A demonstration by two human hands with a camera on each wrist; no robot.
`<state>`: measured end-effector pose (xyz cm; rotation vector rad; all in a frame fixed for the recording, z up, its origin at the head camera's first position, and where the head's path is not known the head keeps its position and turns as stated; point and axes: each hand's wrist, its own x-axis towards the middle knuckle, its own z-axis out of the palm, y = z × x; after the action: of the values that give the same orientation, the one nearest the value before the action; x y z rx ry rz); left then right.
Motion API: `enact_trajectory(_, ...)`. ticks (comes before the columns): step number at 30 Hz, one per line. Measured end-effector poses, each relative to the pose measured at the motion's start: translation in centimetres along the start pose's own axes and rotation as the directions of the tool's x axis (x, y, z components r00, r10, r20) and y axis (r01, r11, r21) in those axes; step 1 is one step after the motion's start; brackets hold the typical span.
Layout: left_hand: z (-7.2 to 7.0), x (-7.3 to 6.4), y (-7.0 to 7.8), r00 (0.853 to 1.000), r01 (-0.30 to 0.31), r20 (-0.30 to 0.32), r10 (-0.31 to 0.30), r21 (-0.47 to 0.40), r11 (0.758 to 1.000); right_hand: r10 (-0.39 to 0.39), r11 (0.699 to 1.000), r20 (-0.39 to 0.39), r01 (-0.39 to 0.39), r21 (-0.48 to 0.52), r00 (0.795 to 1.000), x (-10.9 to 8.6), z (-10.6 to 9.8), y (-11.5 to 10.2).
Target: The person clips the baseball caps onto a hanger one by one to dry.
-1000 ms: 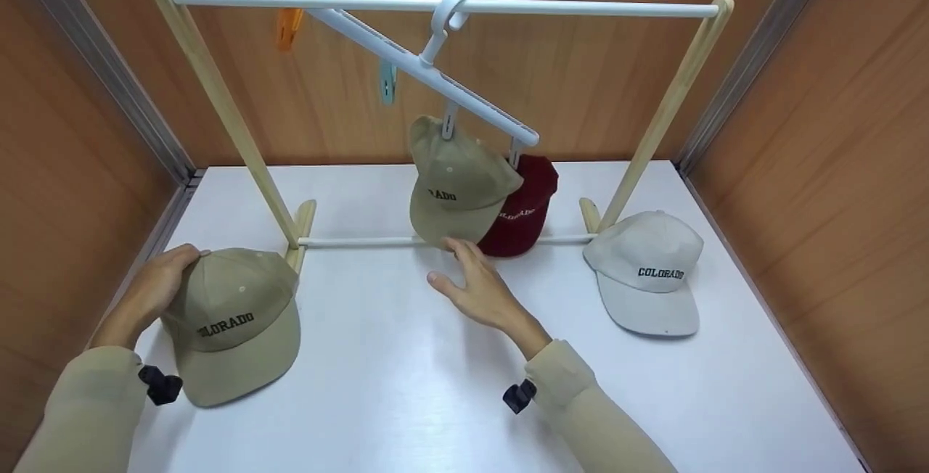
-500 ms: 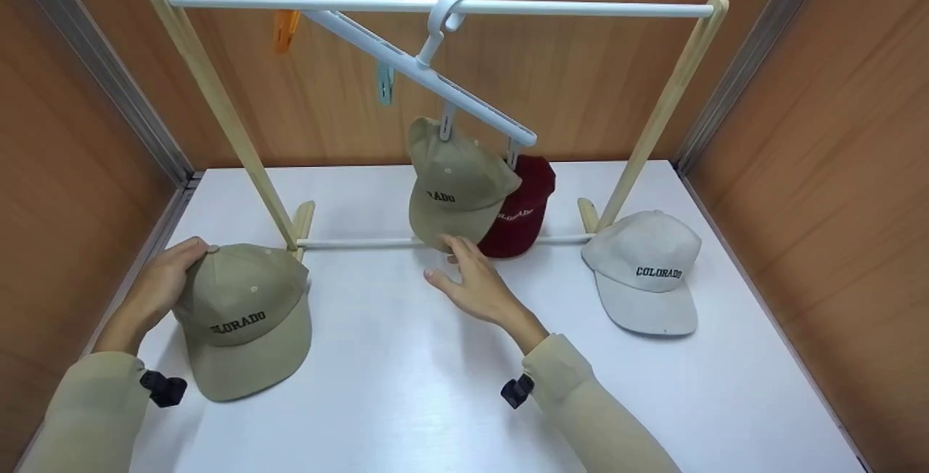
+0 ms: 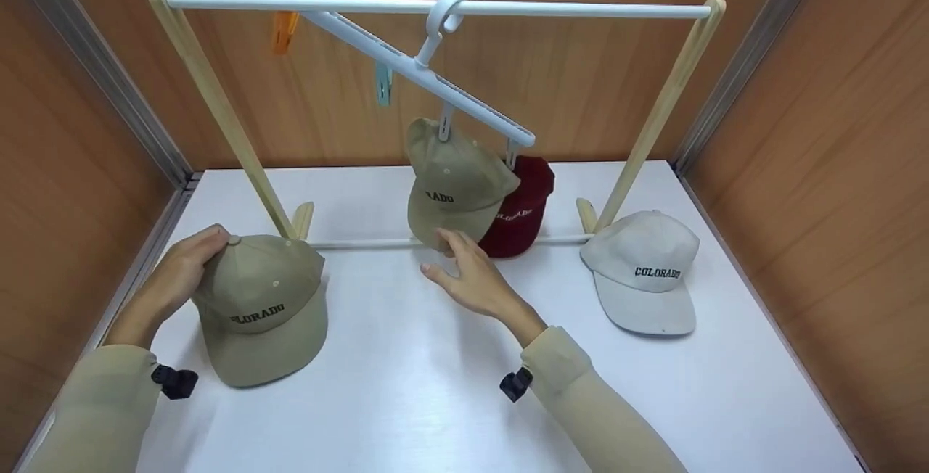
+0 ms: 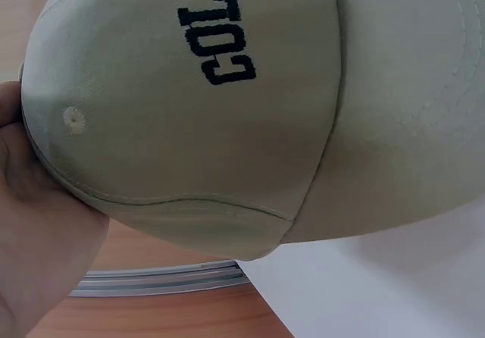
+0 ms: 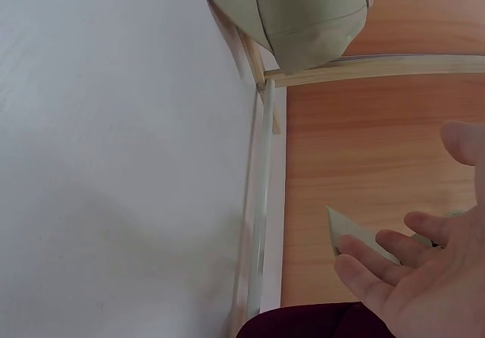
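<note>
On the left in the head view, my left hand point(image 3: 181, 270) grips a khaki baseball cap point(image 3: 265, 306) lettered in black by the back of its crown. The left wrist view shows that cap point(image 4: 189, 126) close up, the fingers partly hidden behind it. My right hand point(image 3: 479, 281), fingers loosely spread, is by the brim of another khaki cap point(image 3: 457, 183) hanging from a clip. Whether its fingertips touch that brim I cannot tell. In the right wrist view the palm and fingers of the right hand point(image 5: 424, 277) hold nothing. A maroon cap point(image 3: 519, 208) hangs behind the khaki one.
A white hanger point(image 3: 392, 52) hangs slantwise from the rack's white rod point(image 3: 580, 9). An orange clip point(image 3: 284, 32) and a light blue clip point(image 3: 383, 83) dangle from it without caps. A pale grey cap point(image 3: 642, 270) lies on the white table point(image 3: 406, 400) at right. Wooden walls point(image 3: 820, 190) surround it.
My left hand has moved the khaki cap to the right and slightly away from me. The right hand has stayed nearly in place near the hanging cap's brim.
</note>
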<state>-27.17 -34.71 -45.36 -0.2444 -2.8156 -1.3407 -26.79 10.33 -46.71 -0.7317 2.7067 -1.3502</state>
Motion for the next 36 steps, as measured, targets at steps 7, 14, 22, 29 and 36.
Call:
enact_trajectory(7, 0.4, 0.1, 0.9, 0.999, -0.05, -0.007, 0.049, -0.027, 0.998, 0.018, 0.999, 0.01, -0.017, -0.04, 1.0, 0.1, -0.5, -0.4)
enact_trajectory(14, 0.8, 0.3, 2.3, 0.994, -0.109, -0.006, 0.109, -0.031, 0.994, 0.017, 0.999, 0.013, -0.016, -0.049, 1.0, 0.5, -0.8, -1.1)
enact_trajectory(22, 1.3, 0.9, 3.6, 0.985, -0.167, -0.033, 0.167, -0.019, 0.986, 0.03, 0.998, 0.031, -0.028, -0.053, 0.999, 0.8, -1.2, -1.7)
enact_trajectory(29, 1.9, 1.0, 6.0, 0.978, -0.208, -0.018, 0.207, -0.035, 0.978, 0.041, 0.997, 0.031, -0.039, -0.065, 0.999, 1.5, -1.9, -2.4)
enact_trajectory(36, 2.9, 1.7, 8.6, 0.967, -0.252, 0.015, 0.253, -0.049, 0.967, -0.02, 0.998, 0.021, 0.021, -0.052, 1.0, 2.8, -2.3, -3.4)
